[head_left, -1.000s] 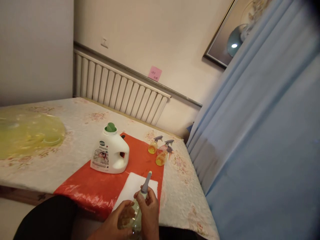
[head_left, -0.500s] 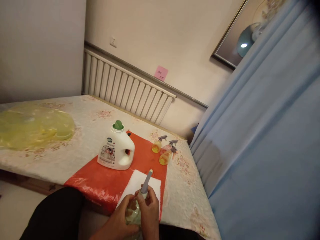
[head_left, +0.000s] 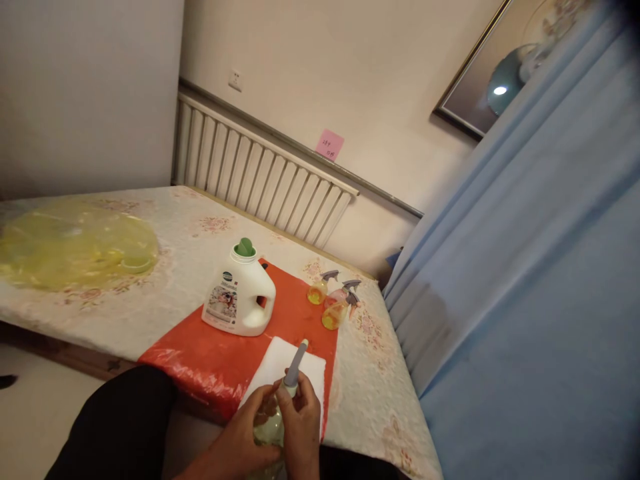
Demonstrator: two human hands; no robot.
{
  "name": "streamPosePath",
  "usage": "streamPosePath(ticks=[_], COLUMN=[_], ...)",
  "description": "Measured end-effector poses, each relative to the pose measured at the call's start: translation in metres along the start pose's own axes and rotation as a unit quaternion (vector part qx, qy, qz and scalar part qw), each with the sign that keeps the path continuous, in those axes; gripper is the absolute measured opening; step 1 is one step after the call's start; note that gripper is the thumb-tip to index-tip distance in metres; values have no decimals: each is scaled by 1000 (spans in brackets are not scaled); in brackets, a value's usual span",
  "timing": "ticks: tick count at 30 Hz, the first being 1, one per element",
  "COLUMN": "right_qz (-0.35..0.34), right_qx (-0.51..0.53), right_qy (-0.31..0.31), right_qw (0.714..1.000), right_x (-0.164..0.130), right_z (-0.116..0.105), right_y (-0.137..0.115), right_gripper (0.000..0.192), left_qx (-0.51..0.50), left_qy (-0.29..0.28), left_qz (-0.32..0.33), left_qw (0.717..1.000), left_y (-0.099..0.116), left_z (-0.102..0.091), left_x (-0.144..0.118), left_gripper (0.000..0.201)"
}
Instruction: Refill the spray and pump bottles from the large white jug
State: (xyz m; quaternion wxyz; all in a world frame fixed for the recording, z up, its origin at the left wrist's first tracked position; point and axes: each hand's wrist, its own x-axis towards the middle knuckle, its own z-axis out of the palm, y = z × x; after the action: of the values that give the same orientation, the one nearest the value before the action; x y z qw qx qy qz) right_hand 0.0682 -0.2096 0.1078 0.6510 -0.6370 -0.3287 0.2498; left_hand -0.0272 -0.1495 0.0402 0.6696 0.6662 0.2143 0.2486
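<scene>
Down at the near desk edge, both hands clamped on the spray bottle [head_left: 270, 427]: left hand [head_left: 240, 443] round its body, right hand [head_left: 303, 427] pinching the neck, gray nozzle [head_left: 296, 360] pointing up and away.

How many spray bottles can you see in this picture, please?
4: three spray bottles cluster at the red mat's far right corner; one in both hands, left hand, right hand.
</scene>
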Motion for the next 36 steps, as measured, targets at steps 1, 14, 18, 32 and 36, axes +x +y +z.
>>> streamPosePath(ticks=[1, 14, 18, 32, 36], right_qz=[1, -2, 11, 20, 14], right_qx=[-1, -4, -8, 16, 9], right_qy=[-1, 17, 14, 6, 10], right_qw=[1000, 1000, 1000, 1000, 1000], right_x=[0, -3, -3, -5, -4], right_z=[0, 2, 2, -1, 0], right_y=[1, -3, 0, -1, -3], right_gripper=[22, 21, 22, 23, 19], left_qx=[-10, -17, 0, -94, -25], left_qy=[-1, 8, 42, -32, 52], left_qz=[12, -19, -8, -2, -2], left_qw=[1000, 1000, 999, 995, 998], left_y=[0, -8, 0, -11, -9], left_z=[0, 0, 4, -2, 1], left_x=[0, -2, -5, -2, -4], left_gripper=[77, 80, 64, 78, 78])
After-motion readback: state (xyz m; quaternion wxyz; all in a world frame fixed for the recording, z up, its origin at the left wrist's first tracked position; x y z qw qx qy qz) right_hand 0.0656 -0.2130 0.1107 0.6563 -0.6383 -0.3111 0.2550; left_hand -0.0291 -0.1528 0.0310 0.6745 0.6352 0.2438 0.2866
